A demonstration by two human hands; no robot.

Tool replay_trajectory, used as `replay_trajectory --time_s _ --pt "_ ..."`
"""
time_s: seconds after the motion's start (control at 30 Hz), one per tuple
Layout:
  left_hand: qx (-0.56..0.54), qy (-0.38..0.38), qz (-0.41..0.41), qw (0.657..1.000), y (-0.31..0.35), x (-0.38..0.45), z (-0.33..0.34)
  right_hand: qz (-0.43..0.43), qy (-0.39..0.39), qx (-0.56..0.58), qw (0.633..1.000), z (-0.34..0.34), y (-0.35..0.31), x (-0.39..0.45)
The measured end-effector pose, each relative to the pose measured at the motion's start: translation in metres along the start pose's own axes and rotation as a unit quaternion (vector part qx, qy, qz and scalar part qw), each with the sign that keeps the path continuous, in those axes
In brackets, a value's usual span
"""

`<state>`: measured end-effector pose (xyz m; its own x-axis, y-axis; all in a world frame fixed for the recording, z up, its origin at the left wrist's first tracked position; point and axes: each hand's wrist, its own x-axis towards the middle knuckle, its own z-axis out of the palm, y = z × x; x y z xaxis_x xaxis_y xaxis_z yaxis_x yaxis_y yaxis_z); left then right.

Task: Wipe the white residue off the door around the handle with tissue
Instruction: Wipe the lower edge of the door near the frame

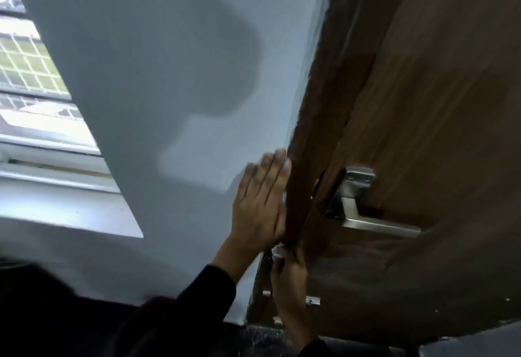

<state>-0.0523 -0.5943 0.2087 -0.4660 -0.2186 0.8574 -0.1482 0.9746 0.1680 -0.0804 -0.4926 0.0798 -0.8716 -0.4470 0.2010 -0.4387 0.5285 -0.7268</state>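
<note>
The left hand (pixel 262 201) lies flat on the grey wall (pixel 169 74), its grip open with fingers pointing to 12 o'clock beside the door (pixel 423 103) edge. The right hand (pixel 287 275) pinches white tissue (pixel 276 252) against that edge, at 7 o'clock from the handle (pixel 375 222).

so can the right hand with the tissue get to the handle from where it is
Probably yes. The right hand holds the tissue at the door edge, just below the handle, and nothing lies between them. The left hand rests flat on the wall, out of the way.
</note>
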Motion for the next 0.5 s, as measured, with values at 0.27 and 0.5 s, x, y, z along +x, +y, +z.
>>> replay_trajectory --time_s 0.27,0.5 --pt "-0.07 -0.315 -0.495 0.807 0.0 -0.268 -0.04 0.09 -0.286 -0.048 0.953 0.069 0.053 -0.087" --pt "-0.017 -0.323 -0.746 0.582 -0.028 -0.421 -0.057 0.048 -0.397 -0.073 0.913 0.173 0.076 -0.143"
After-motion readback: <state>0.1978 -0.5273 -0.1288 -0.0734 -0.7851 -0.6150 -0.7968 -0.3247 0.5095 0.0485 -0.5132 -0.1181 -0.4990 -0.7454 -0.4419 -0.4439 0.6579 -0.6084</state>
